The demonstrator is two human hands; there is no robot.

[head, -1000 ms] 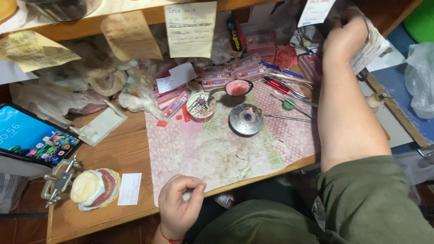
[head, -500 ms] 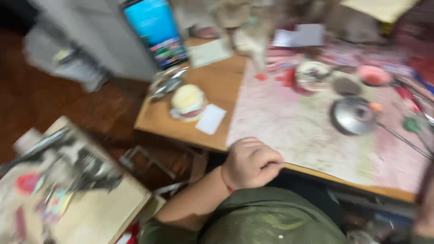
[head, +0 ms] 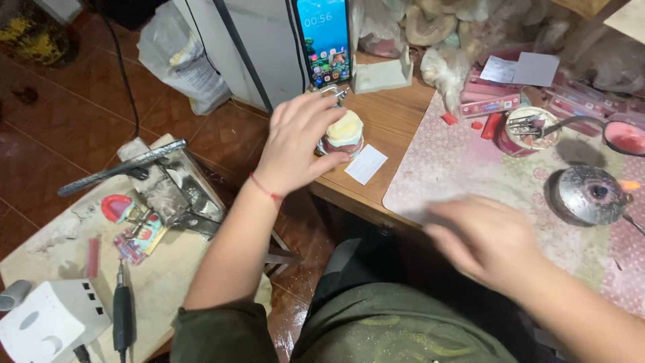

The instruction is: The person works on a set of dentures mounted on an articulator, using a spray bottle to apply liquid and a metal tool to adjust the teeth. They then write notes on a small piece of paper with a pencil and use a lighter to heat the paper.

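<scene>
My left hand (head: 295, 144) reaches across the wooden table corner and curls around a cream and pink plaster dental model (head: 346, 131). The fingers lie over its top left side and the thumb presses at its base. A red string circles that wrist. Motion blurs my right hand (head: 484, 245), which hovers with fingers apart and nothing in it over the front edge of the patterned mat (head: 463, 175).
A lit phone (head: 324, 40) stands behind the model and a white paper slip (head: 366, 163) lies beside it. On the mat are a round metal burner (head: 591, 195), a cup of tools (head: 527, 131) and a pink bowl (head: 625, 138). A low side board at left holds a metal press (head: 168, 188), a white box (head: 47, 323) and a black handpiece (head: 122, 316).
The view swung left and down. My left hand left the table's front edge and went up to the dental model. My right hand came down from the back shelf to the mat's front.
</scene>
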